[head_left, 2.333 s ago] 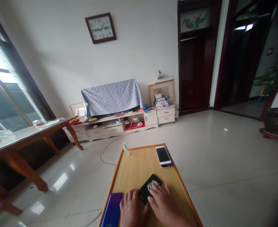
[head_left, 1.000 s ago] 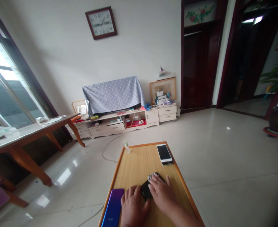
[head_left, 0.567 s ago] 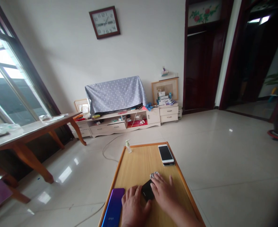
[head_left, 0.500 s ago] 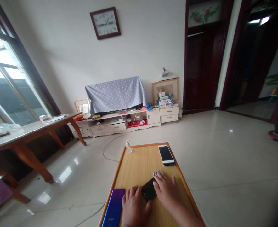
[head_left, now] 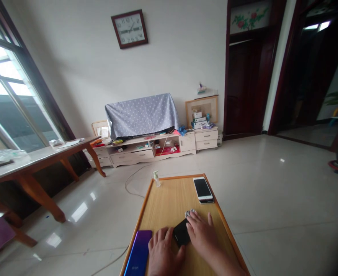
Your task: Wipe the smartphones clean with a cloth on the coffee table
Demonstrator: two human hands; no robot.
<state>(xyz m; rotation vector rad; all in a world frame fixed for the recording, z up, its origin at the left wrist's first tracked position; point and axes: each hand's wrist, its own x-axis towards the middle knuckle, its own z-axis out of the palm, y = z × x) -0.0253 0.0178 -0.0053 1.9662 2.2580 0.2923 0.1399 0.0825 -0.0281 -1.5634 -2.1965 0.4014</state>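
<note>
A black phone (head_left: 182, 233) lies tilted on the small wooden table (head_left: 169, 199). My left hand (head_left: 164, 249) grips its near-left end, thumb on one edge and fingers at the other. At the phone's far end, my right hand (head_left: 200, 232) presses a small grey-white cloth (head_left: 188, 213) under its fingertips; most of the cloth is hidden. Just left of my left hand rests a blue-purple phone (head_left: 138, 251), back side up. A white phone (head_left: 202, 188) with a dark screen lies on top of another phone (head_left: 206, 201) near the right edge.
A small clear pump bottle (head_left: 156, 179) stands at the table's far left corner. The table has a raised orange-brown rim (head_left: 140, 214). A cable (head_left: 125, 184) runs over the floor on the left. Beyond are a white cabinet (head_left: 187, 143) and a larger wooden table (head_left: 54, 153).
My right hand and the cloth have shifted very slightly at the phone's far end. My left hand stays on the black phone. The view has moved a little.
</note>
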